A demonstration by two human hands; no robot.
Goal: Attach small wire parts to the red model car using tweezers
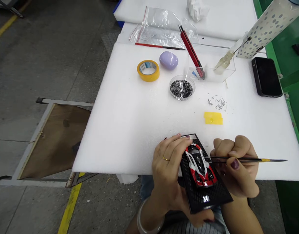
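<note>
Tweezers (pixel 251 159) pinched in right hand (pixel 242 174), left hand (pixel 169 169) curled round base (pixel 219 193)

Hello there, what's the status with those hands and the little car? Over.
Left hand gripping base under car. Right hand holding tweezers, tips at car's side. Nothing seen in the way.

This place seems to be a workshop or a factory hall. The grey floor (pixel 66 48) carries yellow marking lines (pixel 70 208). A model car (pixel 200 165) is handled at a white worktable (pixel 129 130), on which there are a cutter knife (pixel 190 48), a roll of tape (pixel 149 78) and tiny dark pieces (pixel 181 89).
</note>
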